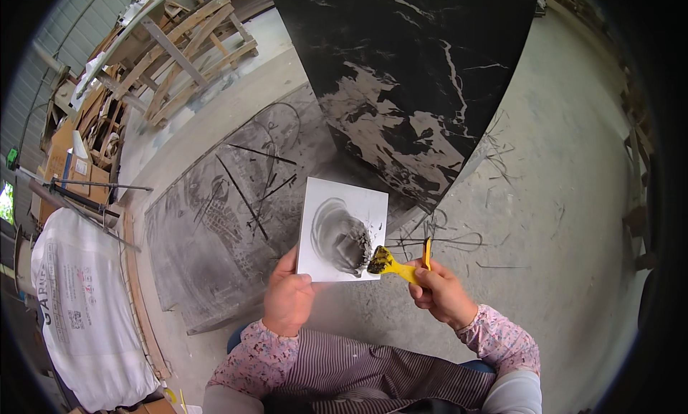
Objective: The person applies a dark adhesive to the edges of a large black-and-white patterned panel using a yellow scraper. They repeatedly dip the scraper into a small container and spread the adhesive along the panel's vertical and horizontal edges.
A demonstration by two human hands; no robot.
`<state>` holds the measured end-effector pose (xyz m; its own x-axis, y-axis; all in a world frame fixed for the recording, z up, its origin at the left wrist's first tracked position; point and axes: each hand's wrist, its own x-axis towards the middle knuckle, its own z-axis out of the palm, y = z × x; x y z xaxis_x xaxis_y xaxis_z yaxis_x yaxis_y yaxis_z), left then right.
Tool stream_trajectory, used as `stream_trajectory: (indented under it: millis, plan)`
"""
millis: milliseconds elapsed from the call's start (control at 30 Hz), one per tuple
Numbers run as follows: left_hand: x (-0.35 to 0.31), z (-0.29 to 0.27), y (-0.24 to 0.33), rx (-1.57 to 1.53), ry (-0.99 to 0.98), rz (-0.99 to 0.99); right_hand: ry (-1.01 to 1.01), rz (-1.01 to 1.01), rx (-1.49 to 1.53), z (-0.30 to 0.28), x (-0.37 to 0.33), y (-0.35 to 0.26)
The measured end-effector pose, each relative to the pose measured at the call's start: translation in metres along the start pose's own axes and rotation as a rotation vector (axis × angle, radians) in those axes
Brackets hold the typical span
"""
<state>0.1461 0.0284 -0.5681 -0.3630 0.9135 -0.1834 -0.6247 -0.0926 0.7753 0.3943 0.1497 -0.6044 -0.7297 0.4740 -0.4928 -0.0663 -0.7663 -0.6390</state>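
My left hand point(288, 297) grips the lower left corner of a square white board point(370, 205), thumb on top. Dark grey paste point(347, 240) lies smeared in a round patch on the board, with a thicker, lumpy ridge on its right side. In my right hand point(446, 296) is a yellow plastic scraper point(401, 270); black paste coats its wide end, which is at the board's right edge. A thin orange-yellow piece point(428, 252) sticks up from the same hand; its kind is unclear. Whether the scraper touches the paste is hard to tell.
A large black slab with pale veins point(401, 63) stands just ahead. Beneath it lies a dusty grey sheet point(208, 256) with dark strips on it. Wooden frames point(179, 55) stand far left, a white sack point(89, 306) near left. Thin strands point(459, 242) litter the floor.
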Motion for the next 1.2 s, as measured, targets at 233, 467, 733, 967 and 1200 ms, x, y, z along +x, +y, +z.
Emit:
stream_trajectory:
  millis: [233, 467, 733, 967, 1200]
  plan:
    - [-0.010, -0.007, -0.014, 0.084, -0.067, -0.067, -0.002, -0.041, -0.094, 0.003, -0.009, 0.004]
    - [-0.024, 0.002, -0.024, 0.119, -0.148, -0.211, -0.007, -0.070, -0.193, 0.011, -0.024, 0.004]
    - [-0.019, 0.002, -0.015, 0.003, -0.042, -0.181, -0.094, -0.043, -0.218, -0.007, -0.040, -0.011]
    - [-0.018, 0.016, -0.009, 0.010, -0.048, -0.092, -0.025, 0.007, -0.194, -0.003, -0.039, -0.005]
    - [-0.024, 0.022, -0.029, 0.132, -0.085, -0.114, 0.034, 0.020, -0.144, 0.002, -0.032, 0.006]
